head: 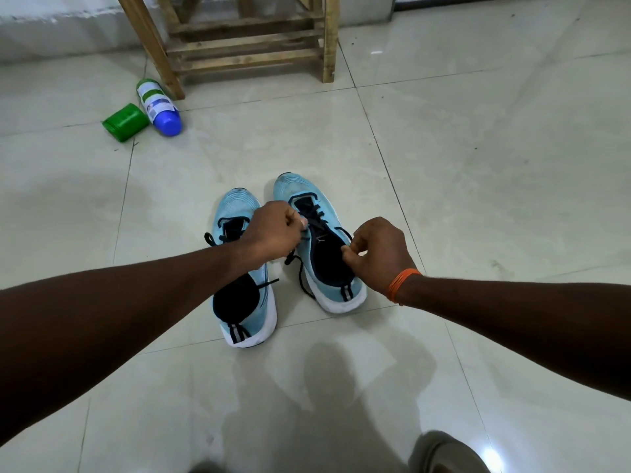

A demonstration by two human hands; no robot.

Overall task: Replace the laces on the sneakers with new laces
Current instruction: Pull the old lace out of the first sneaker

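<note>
Head view, looking down at a tiled floor [478, 199]. Two pale blue shoes sit side by side at centre frame, toes pointing to the top of the frame, both with old dark laces in.

Both hands work on the sneaker [329, 218] just right of centre. Left hand [273, 230]: fingers curled, thumb and fingertip pinching the dark lace [316, 213] at the crossings mid-tongue. Right hand [379, 254]: curled, pinching the same lace near the collar; orange thread [403, 285] on that wrist. A loose lace end [302, 281] trails down between the shoes. The other sneaker [237, 203], left of centre, lies partly under the left forearm, its laces slack.

No new laces in view. Judged stage: early, still unthreading the first shoe.

Risks:
- Pulling both ends at once may cinch the crossings rather than free them.
- Nothing pins the shoe down; a hard tug could drag or tip it.
- The loose end may snag on the neighbouring shoe.

Upper left of frame: green container [124, 121], white bottle [158, 107] lying beside it, wooden rack [246, 39] behind.
</note>
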